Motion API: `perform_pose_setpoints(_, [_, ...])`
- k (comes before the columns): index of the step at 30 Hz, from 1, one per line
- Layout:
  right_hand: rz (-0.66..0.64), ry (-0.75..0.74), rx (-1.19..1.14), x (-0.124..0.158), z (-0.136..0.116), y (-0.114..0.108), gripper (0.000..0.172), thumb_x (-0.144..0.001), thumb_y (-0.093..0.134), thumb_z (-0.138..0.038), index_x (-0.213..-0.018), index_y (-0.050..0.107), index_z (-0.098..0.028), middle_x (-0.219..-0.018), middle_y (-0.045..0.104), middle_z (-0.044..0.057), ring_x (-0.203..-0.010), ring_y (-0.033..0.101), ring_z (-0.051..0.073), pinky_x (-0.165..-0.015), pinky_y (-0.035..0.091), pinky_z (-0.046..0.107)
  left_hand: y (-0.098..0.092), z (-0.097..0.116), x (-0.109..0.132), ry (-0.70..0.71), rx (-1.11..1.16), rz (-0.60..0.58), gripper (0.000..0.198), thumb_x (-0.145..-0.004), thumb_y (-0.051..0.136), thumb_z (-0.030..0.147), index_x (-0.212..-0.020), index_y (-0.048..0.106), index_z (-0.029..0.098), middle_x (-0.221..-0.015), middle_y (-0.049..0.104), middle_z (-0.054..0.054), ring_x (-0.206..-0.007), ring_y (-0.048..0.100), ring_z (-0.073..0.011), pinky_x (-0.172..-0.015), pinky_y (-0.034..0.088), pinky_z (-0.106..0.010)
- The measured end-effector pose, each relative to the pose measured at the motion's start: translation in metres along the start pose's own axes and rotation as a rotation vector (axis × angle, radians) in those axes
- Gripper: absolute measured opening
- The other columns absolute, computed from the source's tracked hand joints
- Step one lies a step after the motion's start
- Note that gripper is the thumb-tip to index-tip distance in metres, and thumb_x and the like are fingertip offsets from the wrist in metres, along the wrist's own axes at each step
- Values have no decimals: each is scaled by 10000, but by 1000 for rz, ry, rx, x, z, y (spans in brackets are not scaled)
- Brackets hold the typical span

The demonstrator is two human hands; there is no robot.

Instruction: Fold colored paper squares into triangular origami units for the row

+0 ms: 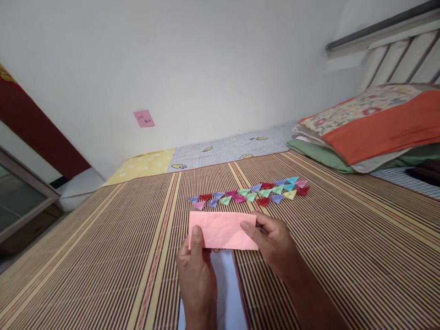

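Observation:
A pink sheet of paper [222,231], a wide rectangle with faint creases, is held up between both hands. My left hand [197,270] pinches its left end, thumb on the near face and fingers behind. At the right end, my right hand [275,243] grips it the same way, thumb in front. Below the sheet lies a pale bluish-white flat thing [228,288], partly hidden by my left hand and wrist. Beyond the sheet, small folded paper triangles [252,197] in red, green, blue, pink and yellow lie in slanting rows on the mat.
A striped bamboo mat [120,243] covers the bed. Folded bedding with an orange cover [388,123] is piled at the right, near a white headboard [405,59]. A pink note [144,118] is on the white wall. A glass-paned frame [24,197] stands at the left.

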State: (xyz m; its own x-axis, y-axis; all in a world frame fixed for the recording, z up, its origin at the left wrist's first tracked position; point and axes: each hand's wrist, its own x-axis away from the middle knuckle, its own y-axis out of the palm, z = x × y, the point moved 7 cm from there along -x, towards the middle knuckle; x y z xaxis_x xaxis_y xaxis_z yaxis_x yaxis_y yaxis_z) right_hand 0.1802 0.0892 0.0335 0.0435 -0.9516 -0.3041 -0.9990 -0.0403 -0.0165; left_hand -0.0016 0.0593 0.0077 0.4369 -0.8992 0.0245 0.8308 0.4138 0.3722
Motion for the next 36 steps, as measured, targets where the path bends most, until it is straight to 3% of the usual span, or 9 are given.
perform_pose_setpoints(6, [49,13,-61,0,-6,1,311,-914,634,-425,-743,660,-167,-647,583,0,-588,525,147,-520,405,247,25,-11,4,-60,25,-242,275,-738,855,375,-830,747,139,-688,708,-35,-557,579,-127,-581,495,-246])
perform_pose_setpoints(11, [94,-1,7,-1,0,-10,275,-933,618,-364,-720,622,-190,-576,540,-26,-529,502,131,-491,401,237,22,-13,4,-25,-93,-240,342,-819,783,397,-615,670,148,-578,671,-35,-530,524,-117,-590,462,-241])
perform_pose_setpoints(14, [152,-128,45,-1,-7,-24,132,-924,598,-232,-1013,695,-221,-910,703,37,-839,662,192,-751,535,300,20,-10,2,-28,-111,-257,357,-835,765,405,-610,657,150,-566,674,-36,-504,500,-110,-568,441,-235])
perform_pose_setpoints(16, [57,-253,131,0,-18,-22,288,-892,571,-131,-1110,705,-264,-1211,668,59,-1170,611,235,-1016,475,397,21,-9,1,-37,-111,-276,362,-843,755,413,-617,656,148,-564,681,-40,-496,501,-109,-563,438,-234])
perform_pose_setpoints(18, [-81,-289,212,1,-25,-15,362,-854,579,-76,-1110,729,-283,-1353,598,57,-1308,527,253,-1109,402,444,22,-9,1,-51,-97,-296,346,-841,758,408,-636,658,149,-569,690,-41,-488,506,-109,-556,436,-232])
perform_pose_setpoints(23, [-99,-281,227,1,-30,-8,121,-890,657,-172,-903,757,-239,-1205,654,78,-1157,613,256,-987,476,404,26,-10,4,-56,-118,-341,332,-867,728,425,-725,708,126,-687,749,-90,-533,581,-135,-538,439,-241])
perform_pose_setpoints(28, [8,-218,230,1,-26,-7,187,-938,601,-234,-758,639,-203,-795,641,21,-776,612,183,-717,472,295,28,-10,6,-27,-109,-326,285,-877,725,426,-928,757,147,-841,780,-87,-648,652,-157,-654,507,-267])
perform_pose_setpoints(33, [39,-90,110,2,-14,-3,45,-877,635,-213,-841,610,-205,-736,647,-6,-678,617,162,-621,469,261,28,-11,5,-19,-51,-287,207,-823,792,353,-852,766,150,-774,761,-57,-634,617,-137,-659,500,-249])
perform_pose_setpoints(36, [28,-14,-44,1,-8,-2,198,-861,661,-221,-1051,610,-198,-774,698,3,-714,673,182,-660,519,281,29,-11,4,-29,-37,-323,202,-821,789,340,-786,750,145,-723,742,-54,-618,593,-137,-605,473,-240])
